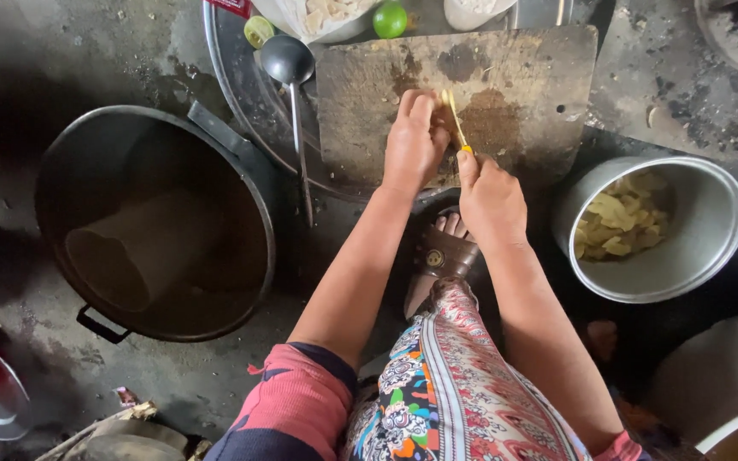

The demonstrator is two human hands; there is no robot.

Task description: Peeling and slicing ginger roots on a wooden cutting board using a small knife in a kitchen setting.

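From the head view, the left hand (413, 141) presses a pale food piece (444, 101) flat near the near edge of the wooden board (523, 77), keeping it from sliding. The right hand (490, 198) grips a yellow-handled knife (457, 124) tight, cutting into it.

— What is the person wearing?
— Short pink sleeves with dark navy cuffs; both arms are bare from there down to the left hand (413, 141) and right hand (490, 198)
— And below?
— A patterned cloth with red, white, orange and green flowers and stripes, plus a brown sandal (442, 256) with a round metal stud
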